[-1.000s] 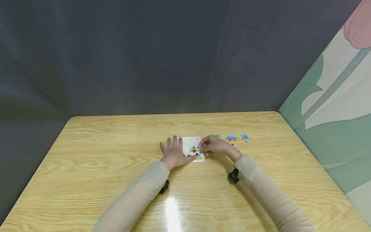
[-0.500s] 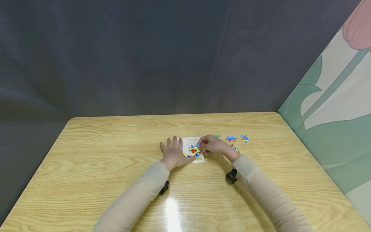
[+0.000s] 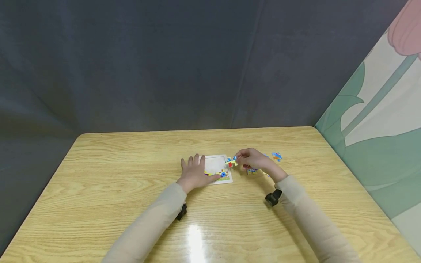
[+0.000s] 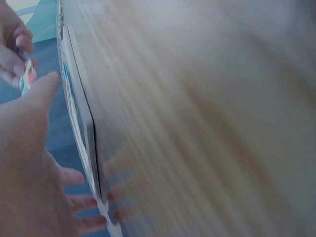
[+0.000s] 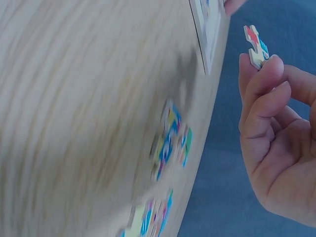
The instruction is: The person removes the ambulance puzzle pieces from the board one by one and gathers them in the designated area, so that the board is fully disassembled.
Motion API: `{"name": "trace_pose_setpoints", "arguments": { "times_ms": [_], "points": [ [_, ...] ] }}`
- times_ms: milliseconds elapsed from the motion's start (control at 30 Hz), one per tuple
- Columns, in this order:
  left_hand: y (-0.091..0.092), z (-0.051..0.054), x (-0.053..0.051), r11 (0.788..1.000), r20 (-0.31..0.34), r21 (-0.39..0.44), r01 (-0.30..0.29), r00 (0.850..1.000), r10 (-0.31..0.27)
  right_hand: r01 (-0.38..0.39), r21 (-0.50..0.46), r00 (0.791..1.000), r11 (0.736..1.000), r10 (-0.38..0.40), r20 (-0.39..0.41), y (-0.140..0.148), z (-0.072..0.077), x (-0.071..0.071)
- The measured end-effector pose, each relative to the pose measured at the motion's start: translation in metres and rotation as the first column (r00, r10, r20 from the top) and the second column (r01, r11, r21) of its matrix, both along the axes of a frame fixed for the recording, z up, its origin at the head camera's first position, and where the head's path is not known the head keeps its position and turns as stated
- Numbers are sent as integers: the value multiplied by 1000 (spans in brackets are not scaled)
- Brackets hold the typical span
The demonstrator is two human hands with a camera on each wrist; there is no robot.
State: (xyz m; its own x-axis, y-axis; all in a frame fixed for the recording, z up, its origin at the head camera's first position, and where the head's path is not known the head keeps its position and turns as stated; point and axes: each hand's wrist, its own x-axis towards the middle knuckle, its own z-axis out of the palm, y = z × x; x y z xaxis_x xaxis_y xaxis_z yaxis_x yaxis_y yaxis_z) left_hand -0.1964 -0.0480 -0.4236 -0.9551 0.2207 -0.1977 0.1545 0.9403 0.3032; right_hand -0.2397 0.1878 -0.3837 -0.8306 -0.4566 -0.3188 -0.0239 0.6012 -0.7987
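Observation:
My right hand (image 3: 254, 160) pinches a jigsaw puzzle piece (image 3: 231, 161) between thumb and fingers, over the right edge of a white-framed puzzle tray (image 3: 217, 156). In the right wrist view this puzzle piece (image 5: 257, 47) is yellowish with red and blue patches, and held clear of the table. My left hand (image 3: 193, 175) lies with fingers spread across the tray's left side, hiding that part. Its thumb reaches over a fitted piece with a blue round shape (image 3: 223, 174) at the lower right. The tray's upper part shows bare white.
Loose puzzle pieces (image 5: 170, 138) lie on the table right of the tray, some hidden behind the right hand in the head view. One blue-orange piece (image 3: 277, 156) lies farthest right. A dark curtain (image 3: 164, 73) hangs behind the wooden table (image 3: 115, 175).
The right hand has moved up and to the right with the puzzle piece, baring the tray beneath it. The left hand has shifted slightly left.

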Motion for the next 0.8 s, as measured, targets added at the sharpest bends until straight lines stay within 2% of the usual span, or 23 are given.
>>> {"name": "trace_pose_setpoints", "arguments": {
  "times_ms": [233,333,467,800],
  "points": [
    [-22,2,-2,990,4,59,130,991,-130,60,4,998,998,-60,16,27,8,0],
    [-29,5,-3,982,7,82,171,985,-172,71,23,997,997,-71,-1,37,11,2],
    [-36,5,-3,977,27,84,197,979,-200,77,48,997,996,-76,-33,53,11,3],
    [-43,7,-4,972,128,94,217,965,-228,153,-22,988,988,-153,9,87,9,2]
  ]
}}
